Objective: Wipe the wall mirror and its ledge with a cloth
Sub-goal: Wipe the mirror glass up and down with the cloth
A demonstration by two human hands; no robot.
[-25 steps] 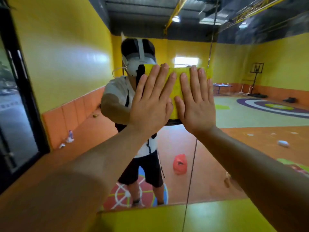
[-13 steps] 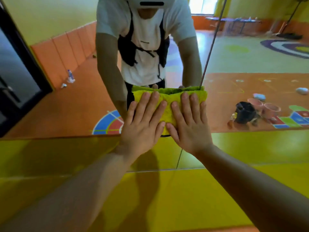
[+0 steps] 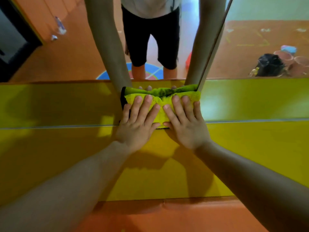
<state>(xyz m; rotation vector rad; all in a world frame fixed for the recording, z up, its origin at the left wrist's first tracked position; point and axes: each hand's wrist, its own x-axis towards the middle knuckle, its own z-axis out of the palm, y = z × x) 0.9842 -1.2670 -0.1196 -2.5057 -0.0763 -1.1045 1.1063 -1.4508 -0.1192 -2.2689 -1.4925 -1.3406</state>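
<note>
**At the mirror's foot, both hands flat on the cloth**

Low on the wall mirror (image 3: 75, 61), a folded yellow-green cloth (image 3: 160, 114) with a dark hem lies pressed against the glass. Its bottom edge sits at the line where the glass meets the yellow ledge (image 3: 50, 156). The left hand (image 3: 137, 124) covers the cloth's left half and the right hand (image 3: 185, 126) its right half, and the thumbs nearly meet at the cloth's lower edge. Each grip is spread: the fingers are straight and slightly fanned, bearing on the fabric and curling round nothing.

Just above the cloth its darker reflection shows, with reflected fingertips peeping over it. Above that the reflected forearms and dark shorts of the person rise out of view. A thin vertical seam (image 3: 215, 41) in the glass climbs from the cloth's upper right corner.

Well to the right of the cloth, the reflection shows a black bag (image 3: 269, 64) beside some pink pots (image 3: 299, 61) on the orange floor. Far up and left of the cloth a small bottle (image 3: 60, 25) is reflected. Below the cloth, past the ledge, runs an orange padded band (image 3: 167, 215).
</note>
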